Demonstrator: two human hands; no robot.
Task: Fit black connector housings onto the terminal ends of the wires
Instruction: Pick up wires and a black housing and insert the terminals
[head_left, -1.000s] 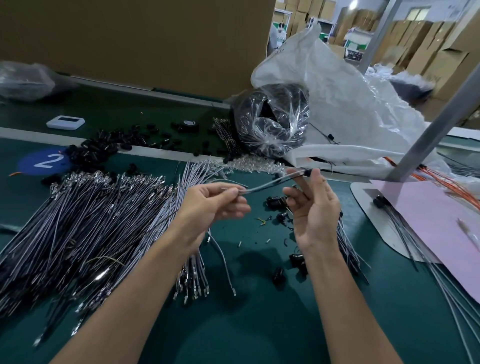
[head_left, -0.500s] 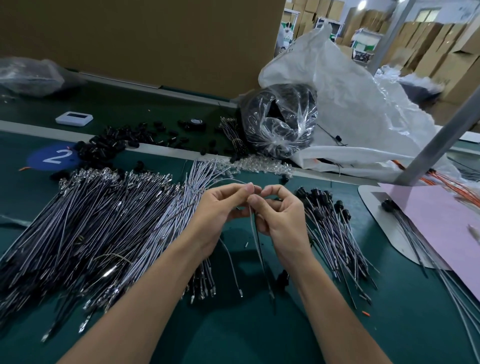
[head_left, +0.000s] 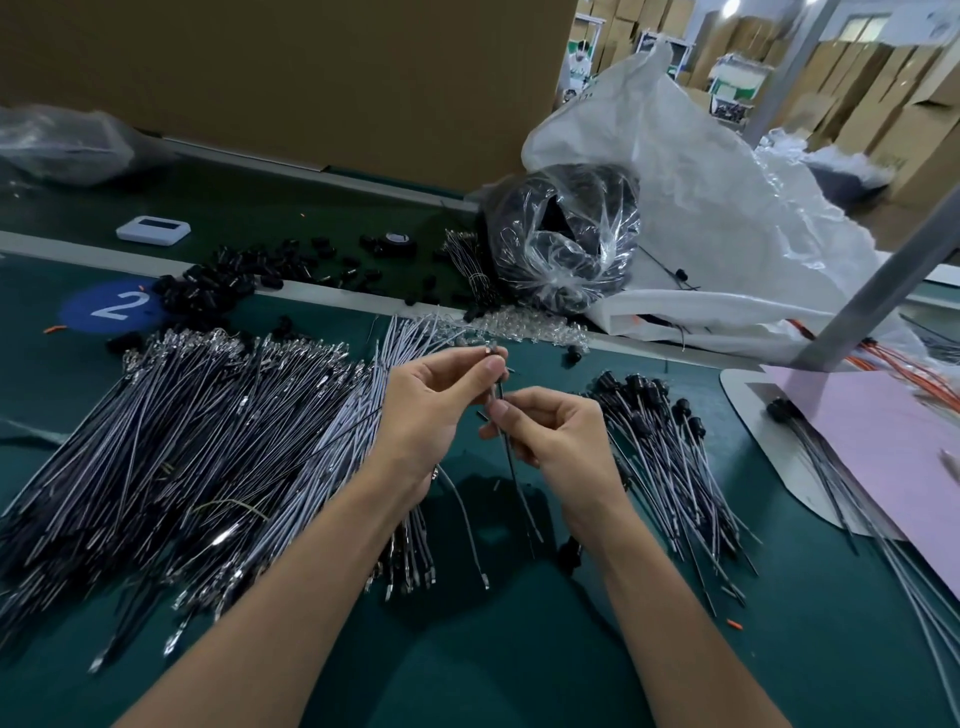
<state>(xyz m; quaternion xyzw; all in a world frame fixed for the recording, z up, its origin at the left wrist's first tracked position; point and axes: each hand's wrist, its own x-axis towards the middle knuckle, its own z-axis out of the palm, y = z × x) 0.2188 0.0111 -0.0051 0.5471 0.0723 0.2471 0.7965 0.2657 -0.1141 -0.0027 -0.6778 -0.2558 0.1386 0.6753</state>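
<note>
Here, the left grip (head_left: 439, 408) pinches the upper terminal end of a wire (head_left: 512, 467); just below, the right grip (head_left: 553, 441) pinches the same wire, which hangs toward the table (head_left: 519, 654).

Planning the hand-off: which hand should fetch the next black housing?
Right, probably. The left hand pinches the terminal end; the right hand only pinches the wire lower down, and a loose black housing lies beside its wrist.

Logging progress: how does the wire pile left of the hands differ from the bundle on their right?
The left pile is far larger, its far ends bare metal terminals. The right bundle is smaller, its far ends capped with black housings. Both lie on the green mat.
</note>
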